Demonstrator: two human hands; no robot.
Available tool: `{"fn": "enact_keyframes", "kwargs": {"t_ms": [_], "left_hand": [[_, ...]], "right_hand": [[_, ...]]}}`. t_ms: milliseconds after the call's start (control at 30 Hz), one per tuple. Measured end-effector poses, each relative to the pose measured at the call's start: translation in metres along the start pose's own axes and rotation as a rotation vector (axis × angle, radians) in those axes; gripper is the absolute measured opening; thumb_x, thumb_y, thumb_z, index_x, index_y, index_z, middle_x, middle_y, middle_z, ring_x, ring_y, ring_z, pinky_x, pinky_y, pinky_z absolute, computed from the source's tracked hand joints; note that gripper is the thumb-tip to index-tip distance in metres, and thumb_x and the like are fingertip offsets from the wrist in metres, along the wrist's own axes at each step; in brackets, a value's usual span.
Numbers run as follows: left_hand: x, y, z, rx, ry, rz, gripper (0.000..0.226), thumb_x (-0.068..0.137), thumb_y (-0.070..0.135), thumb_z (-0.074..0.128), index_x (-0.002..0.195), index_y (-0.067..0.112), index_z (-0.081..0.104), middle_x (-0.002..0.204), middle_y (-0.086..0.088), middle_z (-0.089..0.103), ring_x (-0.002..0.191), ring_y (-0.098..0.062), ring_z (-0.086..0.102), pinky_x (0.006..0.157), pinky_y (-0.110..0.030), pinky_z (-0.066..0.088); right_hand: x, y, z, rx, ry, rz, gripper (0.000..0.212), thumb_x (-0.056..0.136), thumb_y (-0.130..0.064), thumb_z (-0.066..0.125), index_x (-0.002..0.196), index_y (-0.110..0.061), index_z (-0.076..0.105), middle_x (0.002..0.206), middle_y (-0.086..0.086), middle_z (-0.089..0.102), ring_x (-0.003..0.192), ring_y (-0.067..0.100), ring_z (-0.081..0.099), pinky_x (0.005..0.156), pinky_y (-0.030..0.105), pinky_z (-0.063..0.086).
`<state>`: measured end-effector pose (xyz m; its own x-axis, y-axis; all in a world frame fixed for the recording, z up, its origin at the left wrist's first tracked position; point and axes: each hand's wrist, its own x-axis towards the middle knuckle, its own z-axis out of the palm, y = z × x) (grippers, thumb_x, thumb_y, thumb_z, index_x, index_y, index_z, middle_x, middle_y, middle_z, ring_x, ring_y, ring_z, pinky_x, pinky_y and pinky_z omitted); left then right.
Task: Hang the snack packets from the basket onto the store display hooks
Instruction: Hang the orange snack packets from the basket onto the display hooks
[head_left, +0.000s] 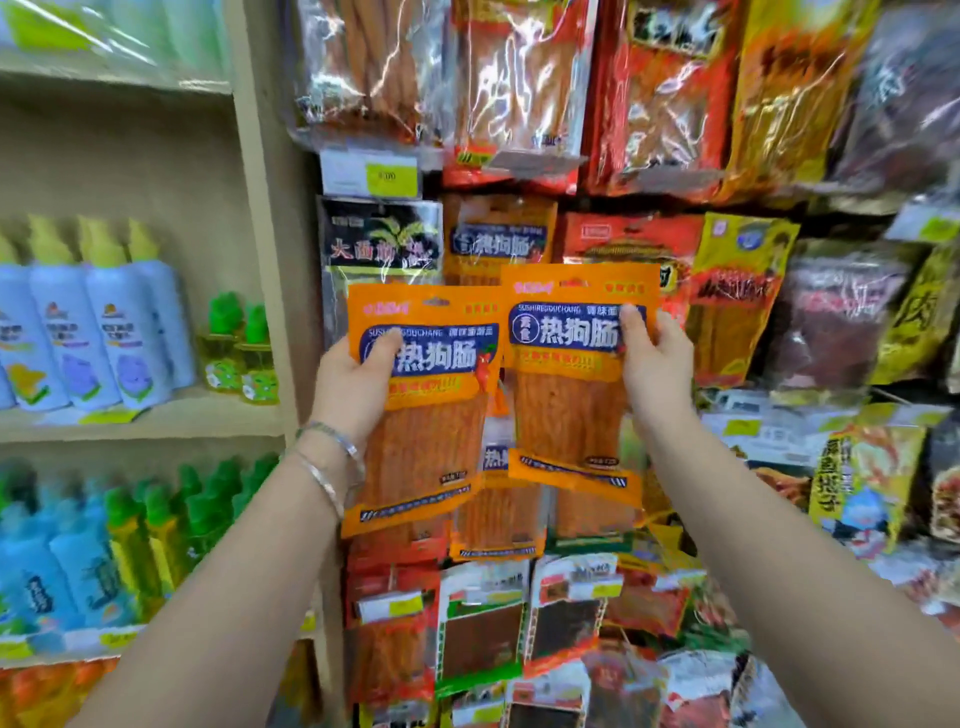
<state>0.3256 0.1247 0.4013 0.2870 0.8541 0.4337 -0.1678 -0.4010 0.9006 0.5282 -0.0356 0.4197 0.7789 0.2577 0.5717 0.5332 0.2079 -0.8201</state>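
The wall of hung snack packets (727, 130) fills the area right of the beige shelf post (260, 218). Shelves of spray bottles (104, 332) stand left of the post.

Two orange packets are held upright in front of the wall, just right of the post and side by side, with their inner edges meeting. The left packet (426, 415) sits nearer the post and lower. The right packet (569, 384) sits farther from the post and higher.

The left hand (353, 384) grips the left packet at its outer edge, thumb (387, 345) pressed on the blue label. The right hand (657, 364) grips the right packet at its outer edge in the same way.

A matching packet (498, 241) hangs on the wall behind them. Two bracelets (332, 457) circle the left wrist.
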Motion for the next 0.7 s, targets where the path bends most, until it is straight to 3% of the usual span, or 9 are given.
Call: {"fn": "enact_keyframes", "kwargs": {"t_ms": [67, 133, 233, 300, 433, 500, 600, 700], "left_hand": [[0.020, 0.005, 0.004, 0.012, 0.010, 0.029, 0.016, 0.078, 0.051, 0.060, 0.066, 0.043, 0.066, 0.073, 0.011, 0.072, 0.075, -0.017, 0.070, 0.078, -0.048, 0.056], [0.038, 0.008, 0.007, -0.021, 0.018, 0.029, 0.020, 0.072, 0.059, 0.061, 0.063, 0.042, 0.066, 0.071, 0.011, 0.072, 0.074, -0.018, 0.070, 0.078, -0.048, 0.056], [0.061, 0.010, 0.012, -0.024, 0.015, 0.032, 0.024, 0.071, 0.062, 0.060, 0.061, 0.041, 0.065, 0.068, 0.011, 0.071, 0.070, -0.016, 0.070, 0.078, -0.047, 0.056], [0.071, 0.010, 0.016, -0.038, 0.002, 0.040, 0.022, 0.077, 0.055, 0.062, 0.061, 0.041, 0.067, 0.068, 0.013, 0.071, 0.069, -0.014, 0.070, 0.077, -0.045, 0.056], [0.085, 0.008, 0.022, -0.042, -0.020, 0.022, 0.032, 0.079, 0.052, 0.063, 0.063, 0.024, 0.064, 0.070, 0.005, 0.072, 0.067, -0.018, 0.070, 0.073, -0.046, 0.055], [0.089, 0.009, 0.024, -0.028, -0.032, 0.028, 0.035, 0.078, 0.054, 0.062, 0.071, 0.020, 0.061, 0.073, 0.000, 0.072, 0.070, -0.023, 0.070, 0.073, -0.047, 0.055], [0.093, 0.009, 0.028, -0.038, -0.051, 0.040, 0.031, 0.082, 0.049, 0.063, 0.072, 0.019, 0.062, 0.073, -0.003, 0.071, 0.071, -0.025, 0.069, 0.073, -0.048, 0.055], [0.096, 0.011, 0.034, -0.083, -0.072, 0.031, 0.026, 0.084, 0.046, 0.063, 0.076, 0.021, 0.065, 0.082, -0.006, 0.074, 0.078, -0.028, 0.070, 0.076, -0.049, 0.055]], "right_hand": [[0.024, -0.007, 0.015, 0.064, -0.024, -0.002, 0.018, 0.098, -0.029, 0.048, 0.092, -0.017, 0.061, 0.098, 0.013, 0.067, 0.092, 0.028, 0.062, 0.082, 0.045, 0.049], [0.045, -0.012, 0.031, 0.128, -0.047, 0.016, 0.018, 0.097, -0.027, 0.049, 0.084, -0.021, 0.058, 0.097, 0.011, 0.066, 0.096, 0.033, 0.062, 0.087, 0.049, 0.049], [0.068, -0.015, 0.050, 0.154, -0.049, 0.005, 0.021, 0.097, -0.028, 0.050, 0.078, -0.021, 0.057, 0.087, 0.004, 0.065, 0.083, 0.021, 0.062, 0.075, 0.037, 0.048], [0.080, -0.015, 0.062, 0.162, -0.051, 0.015, 0.022, 0.096, -0.030, 0.051, 0.077, -0.019, 0.056, 0.080, 0.001, 0.060, 0.072, 0.012, 0.055, 0.066, 0.029, 0.040], [0.099, -0.012, 0.083, 0.271, -0.102, 0.103, 0.014, 0.094, -0.029, 0.053, 0.090, -0.016, 0.054, 0.091, 0.005, 0.057, 0.083, 0.016, 0.052, 0.073, 0.031, 0.039], [0.105, -0.008, 0.090, 0.256, -0.115, 0.144, 0.015, 0.094, -0.029, 0.052, 0.085, -0.017, 0.052, 0.084, 0.000, 0.058, 0.078, 0.012, 0.052, 0.072, 0.030, 0.039], [0.112, -0.002, 0.095, 0.231, -0.121, 0.168, 0.022, 0.094, -0.028, 0.051, 0.084, -0.008, 0.050, 0.080, 0.004, 0.046, 0.074, 0.014, 0.041, 0.072, 0.029, 0.033], [0.118, 0.000, 0.099, 0.246, -0.100, 0.162, 0.018, 0.094, -0.023, 0.052, 0.082, -0.011, 0.055, 0.076, 0.005, 0.051, 0.071, 0.016, 0.045, 0.065, 0.028, 0.034]]}}
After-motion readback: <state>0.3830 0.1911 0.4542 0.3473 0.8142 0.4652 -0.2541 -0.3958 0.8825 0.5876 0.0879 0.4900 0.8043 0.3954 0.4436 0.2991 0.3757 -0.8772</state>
